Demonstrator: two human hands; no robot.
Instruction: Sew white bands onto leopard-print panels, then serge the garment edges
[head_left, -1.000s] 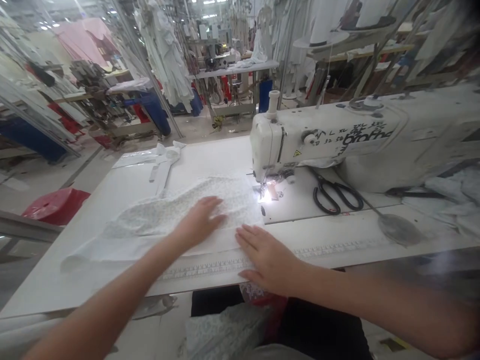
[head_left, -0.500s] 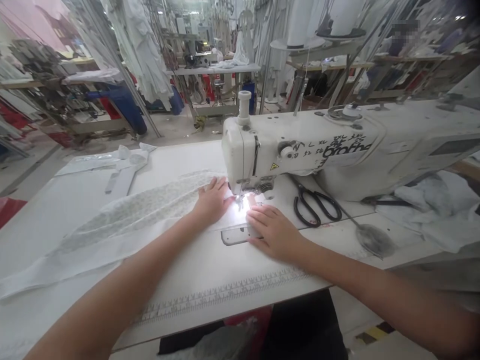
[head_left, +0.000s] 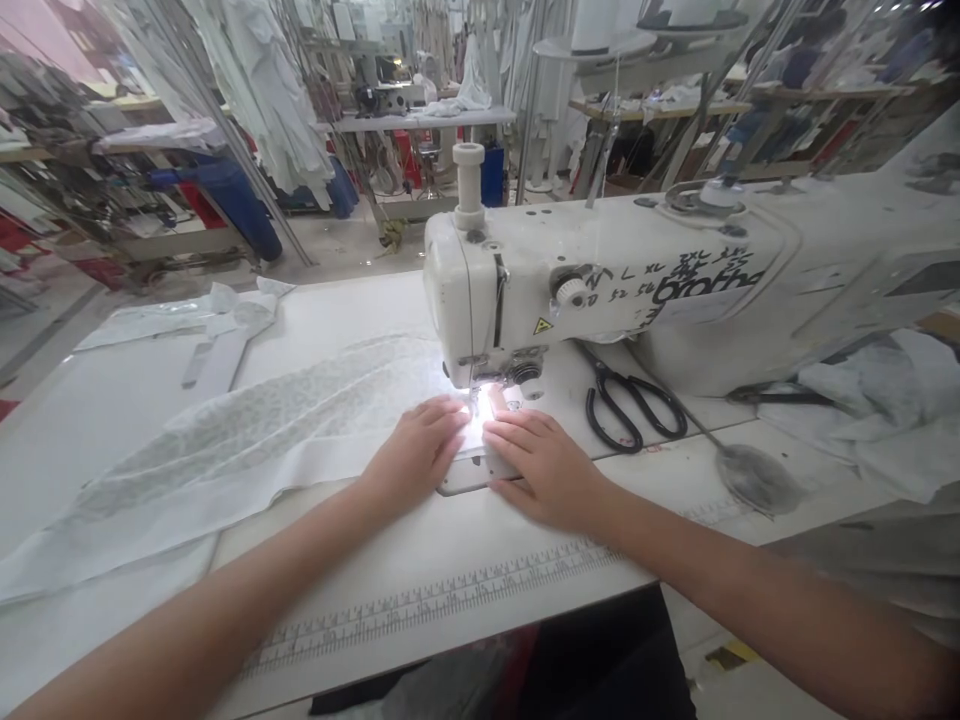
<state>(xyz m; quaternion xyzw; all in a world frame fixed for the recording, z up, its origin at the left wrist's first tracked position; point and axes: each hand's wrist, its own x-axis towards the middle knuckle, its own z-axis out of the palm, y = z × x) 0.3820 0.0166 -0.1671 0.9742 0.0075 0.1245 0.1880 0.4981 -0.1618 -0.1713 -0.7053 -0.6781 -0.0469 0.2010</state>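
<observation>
White patterned cloth (head_left: 225, 430) lies spread on the white table (head_left: 352, 580), in a long shape that goes from the left side, where the frame cuts it, up to the needle area (head_left: 475, 402) of the sewing machine (head_left: 600, 265). Its pattern is pale grey, and a plain white border runs along the side nearer to the person. The left hand (head_left: 416, 450) rests palm down on the cloth, just to the left of the needle area, with the fingers close together and a little bent; whether it pinches the cloth, I cannot tell. The right hand (head_left: 547, 465) is on the other side, rather flat and opened, the thumb apart from the fingers; its fingertips reach the brightly lit place by the needle, and I see nothing gripped in it. Between the hands, a part of the metal plate (head_left: 472, 478) is visible. To the right of the right hand lie black-handled scissors (head_left: 627, 384), and farther right a grey oval object (head_left: 757, 478) with a thin handle, then a crumpled white cloth (head_left: 892, 410). A ruler strip (head_left: 450, 602) runs along the near edge of the table. On the far left part are some white pieces (head_left: 240, 310), their kind not clear.
</observation>
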